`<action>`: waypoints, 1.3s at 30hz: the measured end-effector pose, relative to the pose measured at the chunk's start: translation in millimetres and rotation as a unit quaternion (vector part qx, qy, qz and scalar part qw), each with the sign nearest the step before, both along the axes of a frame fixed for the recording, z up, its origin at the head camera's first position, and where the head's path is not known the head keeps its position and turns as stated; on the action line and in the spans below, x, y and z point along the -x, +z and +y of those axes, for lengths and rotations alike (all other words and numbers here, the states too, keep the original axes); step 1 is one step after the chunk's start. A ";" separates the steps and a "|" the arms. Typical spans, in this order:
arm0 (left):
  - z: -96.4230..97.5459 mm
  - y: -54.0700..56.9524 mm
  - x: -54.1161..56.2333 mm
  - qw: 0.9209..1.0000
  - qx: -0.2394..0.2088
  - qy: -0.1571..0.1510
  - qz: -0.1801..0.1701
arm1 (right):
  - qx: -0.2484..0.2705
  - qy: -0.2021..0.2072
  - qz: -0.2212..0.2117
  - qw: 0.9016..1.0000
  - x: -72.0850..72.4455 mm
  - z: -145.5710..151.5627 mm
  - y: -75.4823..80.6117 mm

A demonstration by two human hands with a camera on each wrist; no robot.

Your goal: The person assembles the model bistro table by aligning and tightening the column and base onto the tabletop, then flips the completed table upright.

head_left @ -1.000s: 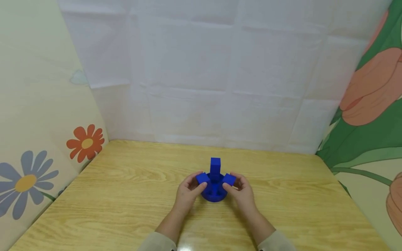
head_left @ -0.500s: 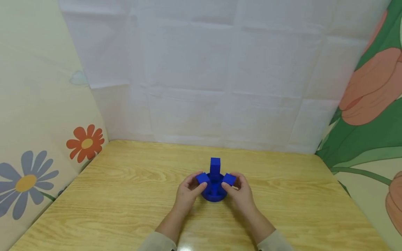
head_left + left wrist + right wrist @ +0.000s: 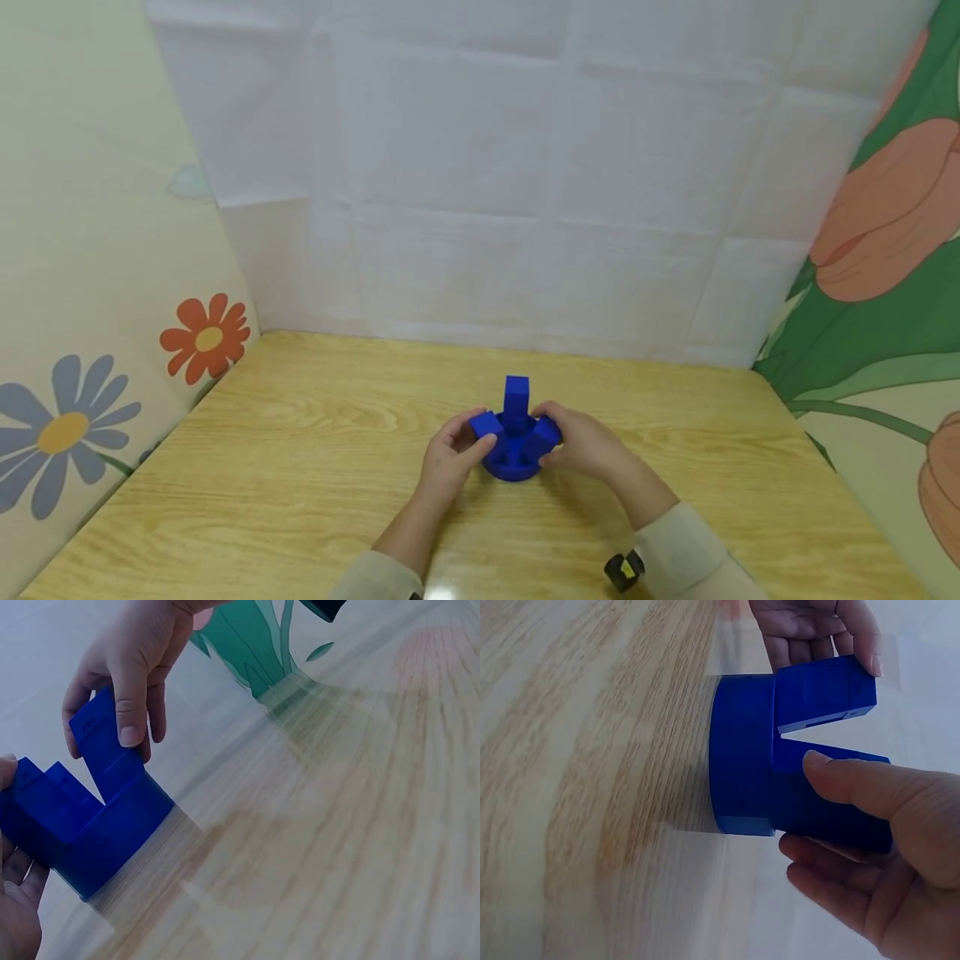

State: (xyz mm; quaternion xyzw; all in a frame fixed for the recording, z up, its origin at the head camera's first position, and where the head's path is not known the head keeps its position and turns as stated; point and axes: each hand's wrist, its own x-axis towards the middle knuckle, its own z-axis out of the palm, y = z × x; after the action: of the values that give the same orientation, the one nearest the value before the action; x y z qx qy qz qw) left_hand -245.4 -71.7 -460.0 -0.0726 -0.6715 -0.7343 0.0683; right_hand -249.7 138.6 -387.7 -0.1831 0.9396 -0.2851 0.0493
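Note:
On the table stands a round blue base (image 3: 512, 476) with three blue blocks rising from it. The back block (image 3: 517, 395) is upright and untouched. My left hand (image 3: 444, 467) holds the left block (image 3: 487, 424) between thumb and fingers. The right block (image 3: 545, 437) leans outward, pinched by my right hand (image 3: 588, 443), with its thumb at the near side and its fingers behind. In the right wrist view, the right thumb (image 3: 847, 780) presses along that block. Small markings show on the base and blocks in the left wrist view, too blurred to read.
The wood-grain table (image 3: 300, 467) runs back to a creased white cloth (image 3: 450, 208). Flower-patterned panels (image 3: 75, 250) stand at both sides. A black wrist device (image 3: 624, 571) shows by the right sleeve (image 3: 690, 546).
My right hand has turned round the right block, its forearm swinging out to the right, and the block's top has turned. The left hand keeps its hold in nearly the same place.

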 end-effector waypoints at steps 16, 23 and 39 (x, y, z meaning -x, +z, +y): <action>-5.0 0.9 1.6 0.986 0.009 -0.161 -0.036 | 0.140 -0.032 -0.034 0.989 -5.1 24.8 12.9; 4.5 1.9 -1.4 0.982 -0.002 -0.189 -0.022 | 0.236 0.008 -0.087 0.968 -8.2 33.9 7.6; 1.2 21.7 -4.5 0.992 0.038 -0.117 -0.026 | 0.302 -0.011 -0.035 0.953 -7.5 29.9 -19.5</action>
State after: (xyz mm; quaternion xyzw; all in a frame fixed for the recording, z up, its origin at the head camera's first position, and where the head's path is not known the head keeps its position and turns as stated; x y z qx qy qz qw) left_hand -241.0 -70.5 -438.3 -0.1343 -0.6871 -0.7130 -0.0384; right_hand -242.2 168.4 -407.1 -0.1688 0.8092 -0.5623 0.0217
